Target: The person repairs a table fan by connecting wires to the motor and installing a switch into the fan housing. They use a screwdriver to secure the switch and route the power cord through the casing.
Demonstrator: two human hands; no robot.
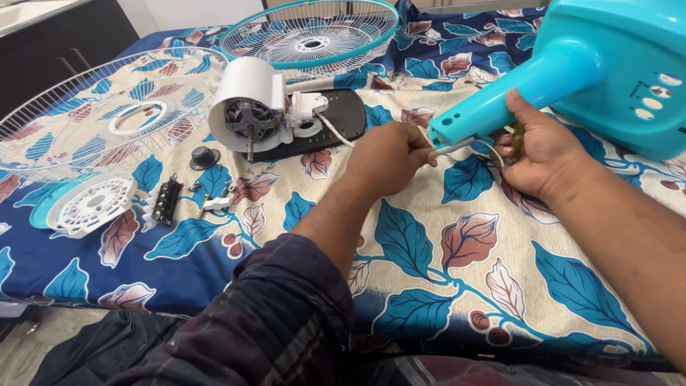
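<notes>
A turquoise fan stand (572,71) lies on its side at the right, its neck pointing left and down. My right hand (539,154) grips the neck from below, with a green-handled tool partly hidden in its fingers. My left hand (389,157) is closed on a white cable (451,148) that comes out of the neck's open end. The white fan motor (250,107) with its bare shaft lies further left on a dark plate (343,118), a white wire running from it toward my left hand.
Everything rests on a bed with a blue and beige leaf-print sheet (443,243). Two wire fan grilles (93,114) (311,32) lie at the back left. A white round cover (93,204), a black knob (204,157), a black switch block (168,200) and small parts lie at left.
</notes>
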